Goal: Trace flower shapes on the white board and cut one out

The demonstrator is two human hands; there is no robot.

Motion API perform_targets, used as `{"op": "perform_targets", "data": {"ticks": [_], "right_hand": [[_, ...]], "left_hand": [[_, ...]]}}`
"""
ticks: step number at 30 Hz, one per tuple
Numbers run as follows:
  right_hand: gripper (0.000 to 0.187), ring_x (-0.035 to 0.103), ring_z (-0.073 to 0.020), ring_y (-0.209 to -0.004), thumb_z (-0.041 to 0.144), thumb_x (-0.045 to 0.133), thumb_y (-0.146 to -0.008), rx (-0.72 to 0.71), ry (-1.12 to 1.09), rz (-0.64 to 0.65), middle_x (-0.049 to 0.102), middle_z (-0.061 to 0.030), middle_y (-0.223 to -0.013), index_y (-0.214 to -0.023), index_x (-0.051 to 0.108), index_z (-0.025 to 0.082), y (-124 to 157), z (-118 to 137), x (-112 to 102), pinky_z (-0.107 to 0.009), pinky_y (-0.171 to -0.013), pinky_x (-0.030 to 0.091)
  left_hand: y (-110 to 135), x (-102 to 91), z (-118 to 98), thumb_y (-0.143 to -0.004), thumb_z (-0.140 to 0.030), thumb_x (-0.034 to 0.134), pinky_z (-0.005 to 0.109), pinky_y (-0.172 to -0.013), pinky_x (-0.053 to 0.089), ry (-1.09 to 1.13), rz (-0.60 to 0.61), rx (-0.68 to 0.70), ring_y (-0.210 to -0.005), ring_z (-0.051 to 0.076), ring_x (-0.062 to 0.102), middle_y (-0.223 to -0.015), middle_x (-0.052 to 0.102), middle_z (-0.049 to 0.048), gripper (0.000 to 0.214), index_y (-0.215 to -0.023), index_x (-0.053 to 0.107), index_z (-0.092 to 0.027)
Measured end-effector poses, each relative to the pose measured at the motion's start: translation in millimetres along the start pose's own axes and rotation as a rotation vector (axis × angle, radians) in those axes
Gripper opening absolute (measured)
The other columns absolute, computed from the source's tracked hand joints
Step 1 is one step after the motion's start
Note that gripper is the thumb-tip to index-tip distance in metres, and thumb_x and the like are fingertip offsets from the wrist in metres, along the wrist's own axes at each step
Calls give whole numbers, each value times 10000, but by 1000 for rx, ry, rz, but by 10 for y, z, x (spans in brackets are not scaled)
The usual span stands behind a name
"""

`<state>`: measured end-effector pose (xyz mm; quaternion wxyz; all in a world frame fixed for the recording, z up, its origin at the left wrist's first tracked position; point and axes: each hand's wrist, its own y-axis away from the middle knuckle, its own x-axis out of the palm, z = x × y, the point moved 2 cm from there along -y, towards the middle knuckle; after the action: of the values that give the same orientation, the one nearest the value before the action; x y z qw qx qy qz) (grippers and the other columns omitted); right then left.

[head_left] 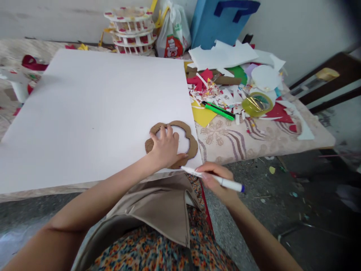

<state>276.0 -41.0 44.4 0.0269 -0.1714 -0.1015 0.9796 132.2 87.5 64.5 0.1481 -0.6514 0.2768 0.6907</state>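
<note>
A brown cardboard template [193,146] with a wavy, cloud-like outline and an open middle lies flat on a large white sheet [107,98], close to the sheet's near right corner. My left hand [165,146] presses down on the template with its fingers spread. Between the fingers of my right hand [218,178] is a white marker pen [229,184] with a blue end. Its tip touches or nearly touches the template's lower edge at the sheet's border. Any drawn line there is too small to make out.
Paper scraps [220,90], a green utility knife [218,110] and a roll of yellowish tape [257,104] lie to the right on a patterned tablecloth [225,139]. Behind stand a tiered white craft piece [132,30], a plastic bag [175,32] and a blue bag [210,26].
</note>
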Motion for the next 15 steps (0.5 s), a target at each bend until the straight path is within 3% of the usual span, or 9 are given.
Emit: {"op": "perform_targets", "data": {"ticks": [5, 9, 15], "right_hand": [[228, 651, -140, -751, 177, 605, -826, -202, 78, 105, 708, -58, -898, -1053, 631, 178, -28, 275, 448, -256, -694, 524], [244, 663, -163, -786, 151, 561, -832, -289, 193, 73, 701, -84, -905, -1074, 591, 163, -52, 215, 667, -274, -729, 536], [232, 674, -183, -820, 169, 546, -851, -272, 278, 47, 698, -85, -916, -1081, 574, 167, -60, 91, 835, -285, -757, 535]], "left_hand": [[-5, -31, 1, -833, -633, 570, 652, -989, 353, -7, 15, 1, -1340, 441, 295, -1486, 308, 265, 732, -1293, 499, -67], [-14, -45, 2, -831, -634, 572, 665, -973, 365, -2, 36, 2, -1332, 444, 297, -1477, 317, 258, 738, -1297, 492, -67], [-24, -50, 0, -821, -645, 579, 665, -973, 368, 1, 40, 1, -1318, 439, 314, -1463, 335, 258, 736, -1283, 507, -77]]}}
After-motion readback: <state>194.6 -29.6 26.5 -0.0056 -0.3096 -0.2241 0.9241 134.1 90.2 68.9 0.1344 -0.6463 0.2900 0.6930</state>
